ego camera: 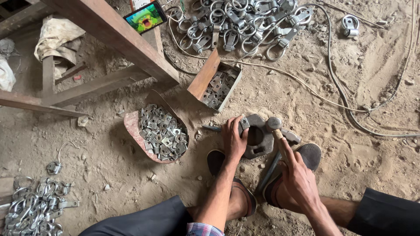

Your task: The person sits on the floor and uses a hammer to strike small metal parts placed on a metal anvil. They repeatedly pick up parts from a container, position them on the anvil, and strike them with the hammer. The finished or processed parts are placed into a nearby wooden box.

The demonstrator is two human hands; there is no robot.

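Note:
I sit on a sandy floor with both feet forward. My left hand (233,140) rests on the left edge of a thick hexagonal steel die block (259,139) with a round hole, pinching a small grey metal clip at its top corner. My right hand (299,174) grips the wooden handle of a hammer (275,125); the hammer's steel head sits at the block's upper right edge. A long dark metal rod (267,173) lies slanted between my shoes.
A rusty curved tray (131,126) heaped with small square metal plates lies left of the block. A cardboard box (204,76) holds more plates. Piles of ring clamps (236,22) lie beyond and at lower left (35,207). Cables cross the right. A phone (145,17) leans on wooden beams.

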